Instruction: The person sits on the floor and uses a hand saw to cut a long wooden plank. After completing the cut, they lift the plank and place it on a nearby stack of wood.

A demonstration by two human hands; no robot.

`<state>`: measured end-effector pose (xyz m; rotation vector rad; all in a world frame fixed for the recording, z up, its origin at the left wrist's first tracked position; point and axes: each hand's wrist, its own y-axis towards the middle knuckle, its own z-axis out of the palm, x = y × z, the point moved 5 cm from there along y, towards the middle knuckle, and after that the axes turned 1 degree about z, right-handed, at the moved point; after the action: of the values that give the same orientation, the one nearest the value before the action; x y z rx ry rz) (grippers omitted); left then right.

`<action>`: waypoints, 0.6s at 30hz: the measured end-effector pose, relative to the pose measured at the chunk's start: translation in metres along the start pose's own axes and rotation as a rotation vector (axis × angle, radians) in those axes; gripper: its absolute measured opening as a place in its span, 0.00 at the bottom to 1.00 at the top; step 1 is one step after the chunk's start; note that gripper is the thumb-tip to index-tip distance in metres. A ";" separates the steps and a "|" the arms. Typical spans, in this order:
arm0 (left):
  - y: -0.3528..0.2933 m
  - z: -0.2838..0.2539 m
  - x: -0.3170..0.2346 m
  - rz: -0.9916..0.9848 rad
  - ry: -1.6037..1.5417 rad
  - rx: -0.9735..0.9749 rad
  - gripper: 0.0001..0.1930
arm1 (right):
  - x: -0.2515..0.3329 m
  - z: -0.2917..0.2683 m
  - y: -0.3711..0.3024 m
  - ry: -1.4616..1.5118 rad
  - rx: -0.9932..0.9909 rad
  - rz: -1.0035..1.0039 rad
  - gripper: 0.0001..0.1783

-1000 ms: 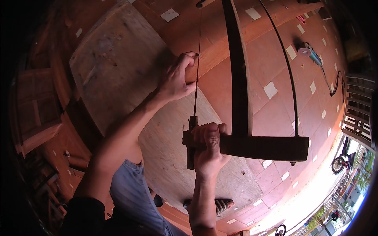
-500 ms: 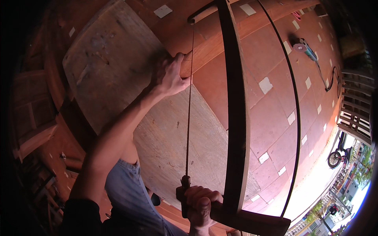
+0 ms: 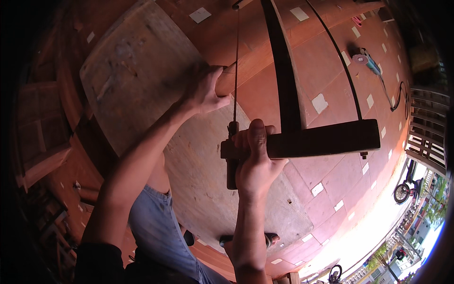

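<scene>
My right hand (image 3: 257,163) is wrapped round the near end of a wooden frame saw (image 3: 326,139), thumb along its crosspiece. The thin saw blade (image 3: 237,61) runs away from me and crosses a wooden beam (image 3: 255,61) close to its end. My left hand (image 3: 208,90) clasps that beam end, fingers and thumb around it, just left of the blade. Beneath the beam end lies a worn wooden board (image 3: 189,146). How deep the blade sits in the wood cannot be made out.
An angle grinder (image 3: 368,60) with a cord lies on the tiled floor (image 3: 317,142) at the right. Wooden furniture parts (image 3: 40,128) stand along the left. A slatted wooden piece (image 3: 428,128) is at the far right, with a motorbike (image 3: 403,189) outside beyond it.
My right hand has pushed the saw away from me, so its near end is now close to the beam. My left hand still grips the beam end.
</scene>
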<state>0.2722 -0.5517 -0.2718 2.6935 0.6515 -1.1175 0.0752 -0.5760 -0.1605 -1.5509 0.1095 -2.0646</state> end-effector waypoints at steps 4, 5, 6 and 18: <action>-0.002 0.004 0.007 -0.046 -0.082 0.010 0.33 | 0.011 -0.020 -0.057 -0.044 -0.030 0.027 0.16; -0.004 0.005 0.009 -0.016 -0.081 -0.027 0.33 | 0.011 -0.029 -0.083 0.020 -0.013 0.063 0.18; -0.008 0.004 0.013 0.010 -0.072 -0.067 0.33 | 0.020 -0.035 -0.108 -0.058 -0.009 0.047 0.19; -0.005 0.000 -0.001 -0.018 -0.127 0.015 0.32 | -0.024 0.005 0.012 -0.002 -0.024 -0.128 0.18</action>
<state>0.2696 -0.5476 -0.2710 2.6075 0.6493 -1.2904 0.0890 -0.5736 -0.1844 -1.6127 0.0350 -2.1670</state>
